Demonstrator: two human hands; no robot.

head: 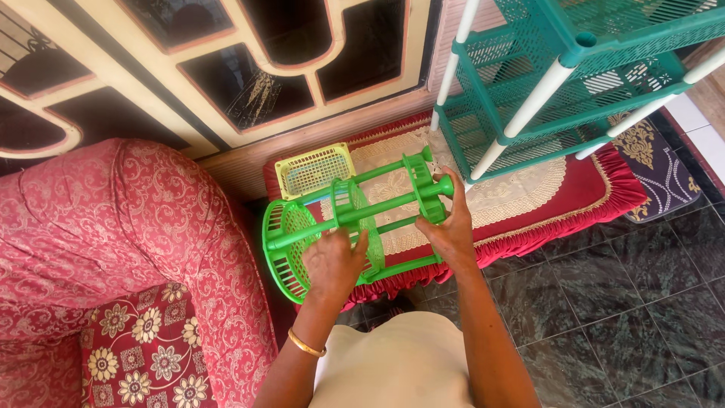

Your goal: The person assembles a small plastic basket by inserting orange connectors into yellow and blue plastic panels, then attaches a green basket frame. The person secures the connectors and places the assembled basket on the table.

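Note:
I hold a bright green plastic rack (355, 215) on its side, with round slotted shelves joined by several green tubes. My left hand (332, 264) grips the middle shelf from below. My right hand (453, 230) is closed around the end of the tubes near the smallest shelf. The rack hangs just above a low red surface with a cream lace cover (521, 196).
A small yellow slotted basket (313, 170) lies behind the rack. A teal plastic shelf unit (559, 83) with white poles stands at the right. A red patterned sofa arm (128, 234) fills the left. Dark green tiles (619, 302) cover the floor; a panelled door (226, 68) is behind.

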